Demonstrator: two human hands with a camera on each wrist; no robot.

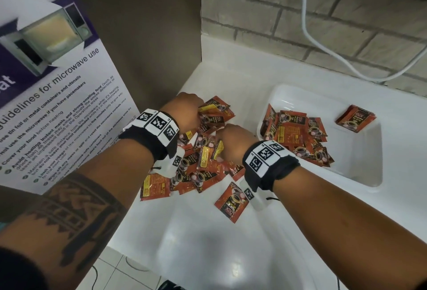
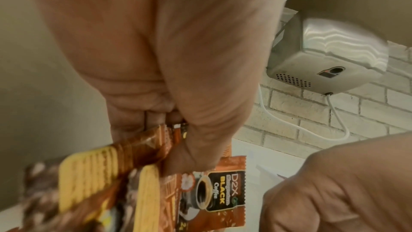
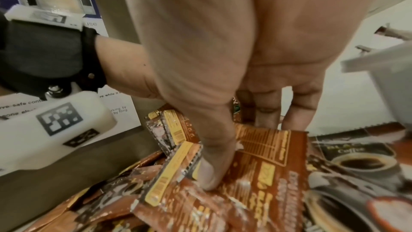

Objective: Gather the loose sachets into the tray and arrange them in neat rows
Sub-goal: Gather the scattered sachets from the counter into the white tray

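To your left a brown panel (image 1: 138,35) and its poster (image 1: 57,105) wall in the sachet pile (image 1: 196,162) — no passage there. Bare worktop (image 1: 219,243) lies open nearer you, and the tray (image 1: 369,181) has free floor at its right.

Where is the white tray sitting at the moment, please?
In the head view the white tray sits on the white counter to the right of both hands, below the brick wall, with the loose sachets heaped to its left.
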